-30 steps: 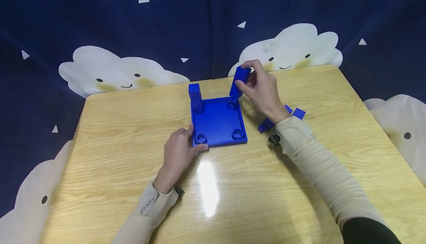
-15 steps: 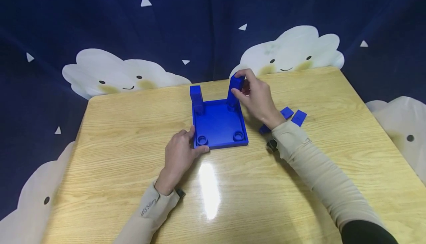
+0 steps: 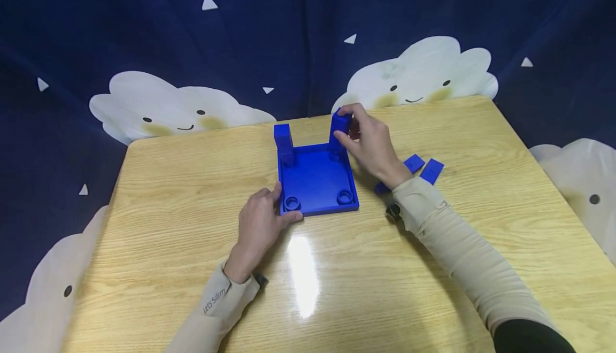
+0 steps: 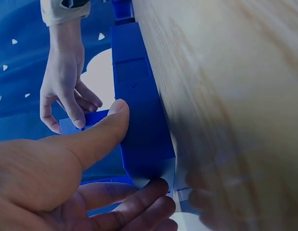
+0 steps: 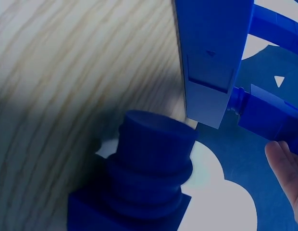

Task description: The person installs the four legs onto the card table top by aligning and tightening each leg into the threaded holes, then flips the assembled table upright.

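Note:
On the table lies a square blue base (image 3: 317, 179) with a raised rim and round sockets at its corners. My left hand (image 3: 260, 216) grips its near left corner, thumb on the front edge and fingers along the left side. At the far right corner, my right hand (image 3: 372, 142) pinches a blue post (image 3: 339, 125) by its upper part. In the right wrist view this post (image 5: 269, 120) has its ridged round end at the base's corner socket. Another blue post (image 3: 283, 139) stands upright in the far left corner. Two near sockets, left (image 3: 292, 202) and right (image 3: 344, 197), hold nothing.
Right of the base, partly behind my right wrist, lie loose blue pieces, among them a rectangular block (image 3: 432, 171). One post with a ridged round end (image 5: 156, 159) looms close in the right wrist view. A dark blue curtain (image 3: 240, 32) hangs behind the wooden table (image 3: 192, 182).
My right hand has lowered the post and brought it from a tilt to nearly upright over the far right socket. My left hand has kept its hold on the base's corner.

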Motion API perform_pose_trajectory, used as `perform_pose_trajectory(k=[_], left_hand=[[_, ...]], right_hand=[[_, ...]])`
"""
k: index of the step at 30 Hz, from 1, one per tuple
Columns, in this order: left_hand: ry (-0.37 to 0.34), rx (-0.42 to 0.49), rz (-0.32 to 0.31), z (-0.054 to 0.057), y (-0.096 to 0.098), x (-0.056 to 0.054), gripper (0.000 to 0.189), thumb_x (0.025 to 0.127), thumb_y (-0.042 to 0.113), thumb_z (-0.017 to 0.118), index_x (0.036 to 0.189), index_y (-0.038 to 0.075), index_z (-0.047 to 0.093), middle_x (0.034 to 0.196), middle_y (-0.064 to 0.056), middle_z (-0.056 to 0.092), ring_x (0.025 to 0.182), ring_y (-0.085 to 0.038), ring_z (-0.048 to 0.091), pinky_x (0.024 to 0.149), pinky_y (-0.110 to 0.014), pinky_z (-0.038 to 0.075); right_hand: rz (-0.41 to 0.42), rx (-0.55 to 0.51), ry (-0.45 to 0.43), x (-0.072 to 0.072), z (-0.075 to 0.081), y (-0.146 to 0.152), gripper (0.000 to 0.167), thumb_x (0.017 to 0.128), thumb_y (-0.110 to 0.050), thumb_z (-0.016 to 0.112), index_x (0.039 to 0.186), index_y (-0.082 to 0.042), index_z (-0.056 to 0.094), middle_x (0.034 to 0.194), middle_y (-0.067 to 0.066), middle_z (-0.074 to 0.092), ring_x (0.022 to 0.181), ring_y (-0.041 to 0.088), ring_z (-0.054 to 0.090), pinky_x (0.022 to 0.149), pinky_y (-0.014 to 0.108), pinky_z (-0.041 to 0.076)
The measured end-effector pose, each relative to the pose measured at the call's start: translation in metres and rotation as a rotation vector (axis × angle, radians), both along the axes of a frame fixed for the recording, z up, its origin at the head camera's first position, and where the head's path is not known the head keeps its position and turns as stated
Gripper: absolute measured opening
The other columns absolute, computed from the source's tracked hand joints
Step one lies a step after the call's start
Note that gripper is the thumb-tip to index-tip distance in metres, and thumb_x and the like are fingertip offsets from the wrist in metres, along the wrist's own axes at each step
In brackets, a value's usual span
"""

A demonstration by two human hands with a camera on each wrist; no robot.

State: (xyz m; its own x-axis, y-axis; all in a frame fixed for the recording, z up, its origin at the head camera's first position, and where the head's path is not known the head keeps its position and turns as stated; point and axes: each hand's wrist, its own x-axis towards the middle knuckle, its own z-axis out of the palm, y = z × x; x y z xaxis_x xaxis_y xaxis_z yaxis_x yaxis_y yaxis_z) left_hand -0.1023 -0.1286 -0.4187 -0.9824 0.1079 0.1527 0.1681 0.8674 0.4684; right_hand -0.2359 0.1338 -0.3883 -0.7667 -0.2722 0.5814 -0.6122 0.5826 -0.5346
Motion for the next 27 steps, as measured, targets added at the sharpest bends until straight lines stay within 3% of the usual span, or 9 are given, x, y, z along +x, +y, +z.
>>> perform_pose_trajectory(k=[8,17,27], left_hand=[[-0.002,0.003,0.001,0.0004,-0.0004,0.0015,0.09,0.078,0.038,0.099,0.145,-0.009,0.062,0.085,-0.011,0.065,0.072,-0.022,0.049,0.061,-0.04,0.046],[0.001,-0.009,0.0,0.0007,-0.0001,0.0009,0.091,0.078,0.038,0.099,0.145,-0.008,0.062,0.085,-0.011,0.064,0.071,-0.022,0.049,0.061,-0.041,0.047],[-0.017,-0.012,0.008,0.0016,0.0006,0.0013,0.091,0.079,0.038,0.099,0.147,-0.008,0.061,0.087,-0.013,0.065,0.073,-0.022,0.05,0.061,-0.039,0.045]], right_hand=[[-0.001,0.028,-0.011,0.0011,-0.0039,-0.0019,0.047,0.1,-0.015,0.083,0.138,-0.005,0.057,0.089,0.019,0.067,0.078,0.034,0.064,0.07,0.042,0.049],[-0.036,0.077,-0.061,0.0018,-0.0002,-0.0038,0.066,0.099,-0.023,0.085,0.153,-0.001,0.055,0.092,0.016,0.065,0.079,0.028,0.06,0.069,0.04,0.048],[-0.091,0.048,-0.131,0.0007,0.0007,-0.0047,0.069,0.09,-0.029,0.093,0.142,0.001,0.059,0.089,0.018,0.064,0.076,0.026,0.057,0.068,0.037,0.043]])
